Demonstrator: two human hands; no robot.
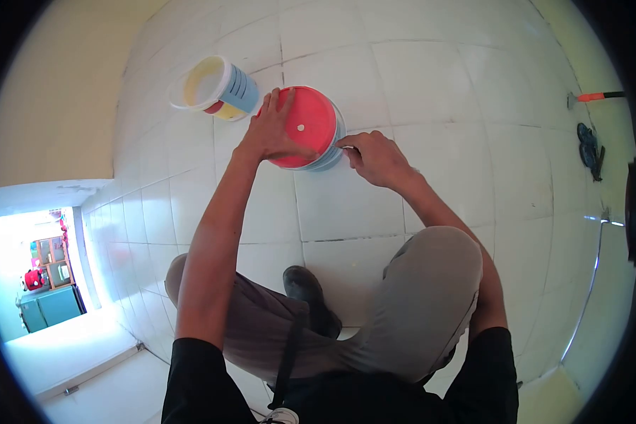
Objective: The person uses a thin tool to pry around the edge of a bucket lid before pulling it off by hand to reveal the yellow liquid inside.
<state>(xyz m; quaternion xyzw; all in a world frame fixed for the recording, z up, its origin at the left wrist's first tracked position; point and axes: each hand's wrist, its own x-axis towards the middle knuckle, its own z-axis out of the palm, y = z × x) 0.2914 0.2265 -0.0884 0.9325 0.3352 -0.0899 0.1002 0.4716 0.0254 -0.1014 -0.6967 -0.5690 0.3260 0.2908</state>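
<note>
A bucket with a red lid (pixel 311 113) stands on the tiled floor in front of me. My left hand (pixel 272 133) lies spread on the left part of the lid, thumb stretched along its lower edge. At the bucket's right side, my right hand (pixel 376 157) has its fingers curled, with the fingertips at the rim; whatever they grip there is too small to make out. Left of the lidded bucket is an open white bucket (pixel 238 90) with a blue and yellow label, its inside stained yellowish.
On the right lie a tool with an orange handle (pixel 591 96) and a dark object (pixel 588 145) by the wall. My knees and a dark shoe (pixel 305 288) are below the bucket. A bright doorway at the left shows shelves (pixel 52 256) and a teal cabinet (pixel 51 308).
</note>
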